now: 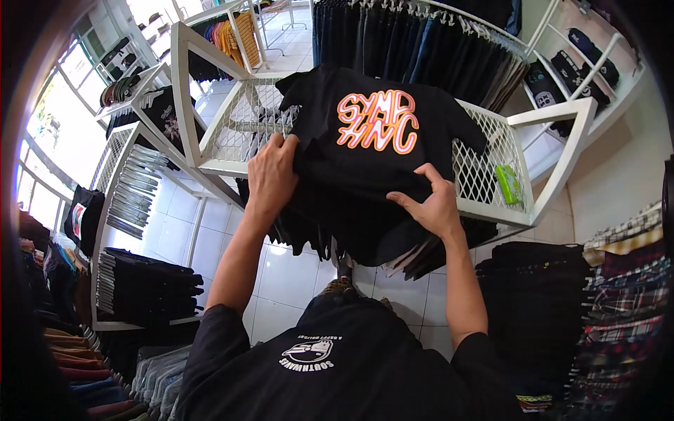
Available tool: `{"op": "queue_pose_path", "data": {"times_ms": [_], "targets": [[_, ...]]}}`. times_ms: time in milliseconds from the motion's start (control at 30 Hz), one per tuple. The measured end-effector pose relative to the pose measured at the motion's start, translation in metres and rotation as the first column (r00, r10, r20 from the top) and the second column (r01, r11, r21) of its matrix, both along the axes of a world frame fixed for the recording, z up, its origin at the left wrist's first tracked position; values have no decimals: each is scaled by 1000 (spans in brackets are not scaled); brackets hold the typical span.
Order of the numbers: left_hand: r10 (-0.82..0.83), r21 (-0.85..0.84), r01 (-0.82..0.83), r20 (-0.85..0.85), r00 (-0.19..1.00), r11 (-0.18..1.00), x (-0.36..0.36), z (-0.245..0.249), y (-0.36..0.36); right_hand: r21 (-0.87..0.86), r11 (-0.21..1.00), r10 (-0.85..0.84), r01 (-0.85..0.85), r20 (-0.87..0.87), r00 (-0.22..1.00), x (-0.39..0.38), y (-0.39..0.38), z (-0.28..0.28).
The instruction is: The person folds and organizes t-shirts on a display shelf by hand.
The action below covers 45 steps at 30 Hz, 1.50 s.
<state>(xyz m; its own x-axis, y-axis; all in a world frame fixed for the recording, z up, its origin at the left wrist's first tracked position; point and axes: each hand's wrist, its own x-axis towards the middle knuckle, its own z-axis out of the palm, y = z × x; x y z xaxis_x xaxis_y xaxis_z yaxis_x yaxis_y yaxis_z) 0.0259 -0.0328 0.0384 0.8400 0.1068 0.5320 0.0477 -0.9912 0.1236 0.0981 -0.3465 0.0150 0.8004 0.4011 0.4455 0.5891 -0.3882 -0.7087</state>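
A black T-shirt (323, 105) lies spread over the top of a white mesh-topped rack (491, 182), its hem hanging over the near side. Its chest carries orange, pink and white lettering. My left hand (272, 172) is closed on the shirt's left edge, fingertips at the cloth. At the lower right of the shirt is my right hand (435, 207), thumb and forefinger spread apart beside the fabric; its other fingers are partly hidden. Dark garments hang below the rack top, close to my body.
A green packet (508, 184) lies on the mesh at the right. Jeans (414, 42) hang behind the rack, and caps (579, 67) fill a shelf at upper right. Folded black clothes (151, 284) stand on a shelf at left. Plaid shirts (625, 302) hang at right.
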Motion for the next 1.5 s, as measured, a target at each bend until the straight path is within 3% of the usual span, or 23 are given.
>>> {"op": "queue_pose_path", "data": {"times_ms": [67, 100, 133, 167, 233, 267, 333, 400, 467, 567, 600, 667, 833, 933, 1067, 1200, 1400, 1467, 1500], "targets": [[28, 30, -28, -19, 999, 999, 22, 7, 9, -21, 998, 68, -66, 116, 991, 24, 10, 6], [79, -15, -79, -16, 997, 997, 41, 11, 12, 35, 999, -16, 12, 124, 992, 35, 21, 20], [130, -63, -131, -24, 991, 989, 53, 11, 15, -46, 982, -179, 181, 48, 983, 61, 28, 14], [132, -68, -135, -46, 990, 989, 59, 7, 16, -68, 959, -259, 276, 192, 947, 79, 39, 17], [45, -18, -43, 136, 990, 999, 81, 13, 18, -71, 916, -331, 394, 418, 846, 87, 57, 32], [-40, -126, 57, 138, 990, 990, 82, 14, 13, -68, 905, -335, 419, 491, 804, 83, 65, 42], [-256, -86, 273, 169, 952, 958, 65, 21, -4, 62, 952, -290, 300, 500, 816, 68, 86, 43], [-280, -18, 282, 66, 958, 959, 54, 1, -5, -15, 992, -118, 123, 174, 978, 37, 102, 31], [-290, 41, 292, -44, 956, 956, 50, -24, -2, -193, 977, -88, 90, 19, 996, 22, 123, 6], [-196, -67, 194, -30, 980, 979, 53, -52, 10, -462, 870, -152, 175, 87, 985, 22, 158, -13], [-202, -63, 200, -34, 979, 978, 56, -65, 14, -459, 870, -158, 179, 83, 984, 22, 168, -14], [-184, -285, 199, 79, 980, 937, 61, -87, 21, -539, 811, -214, 228, 89, 973, 24, 181, -15], [-160, -252, 160, 20, 987, 954, 58, -84, 23, -614, 774, -221, 154, -34, 975, 31, 180, -6], [-163, -258, 167, 40, 986, 952, 58, -86, 23, -671, 726, -207, 151, -4, 978, 20, 164, 3], [-145, -273, 149, 36, 989, 950, 58, -88, 21, -619, 772, -171, 143, 15, 985, -18, 124, 8], [-141, -238, 152, 63, 988, 959, 60, -91, 23, -561, 825, -137, 66, -86, 987, -78, 63, 14], [-118, -253, 134, 77, 990, 958, 61, -93, 19, -618, 786, -181, -17, -256, 950, -135, -12, 1], [-103, -191, 125, 120, 987, 974, 54, -97, 13, -539, 841, -154, -30, -293, 944, -133, -21, -37], [-61, -299, 152, 292, 955, 942, 49, -102, 8, -380, 925, -157, -21, -432, 888, -130, -21, -52]]}}
